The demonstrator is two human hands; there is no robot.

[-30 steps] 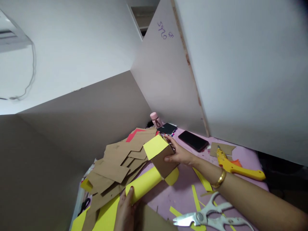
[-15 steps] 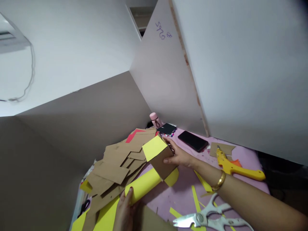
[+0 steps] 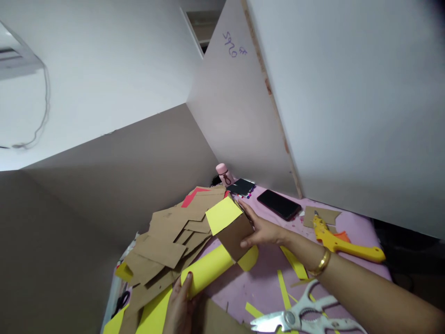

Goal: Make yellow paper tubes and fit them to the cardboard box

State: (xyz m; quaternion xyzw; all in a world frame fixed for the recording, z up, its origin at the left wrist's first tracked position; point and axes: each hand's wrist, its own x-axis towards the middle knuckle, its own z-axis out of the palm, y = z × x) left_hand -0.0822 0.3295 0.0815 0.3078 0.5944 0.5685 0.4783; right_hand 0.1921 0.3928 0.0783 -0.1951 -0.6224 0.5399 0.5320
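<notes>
Left grip (image 3: 181, 299) holds yellow tube (image 3: 210, 270), long axis running away rightward; right grip (image 3: 262, 230), box (image 3: 233, 237).

The head-worn camera looks forward and down from near the hands (image 3: 264, 230) and tabletop (image 3: 250, 285).

The right hand (image 3: 262, 230) hides part of the cardboard box (image 3: 233, 237)'s right side.

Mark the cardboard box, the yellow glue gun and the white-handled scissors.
Cardboard box (image 3: 233, 237): head view, on its brown side.
Yellow glue gun (image 3: 334, 244): head view, on the middle of its body.
White-handled scissors (image 3: 295, 316): head view, beside the pivot.
</notes>
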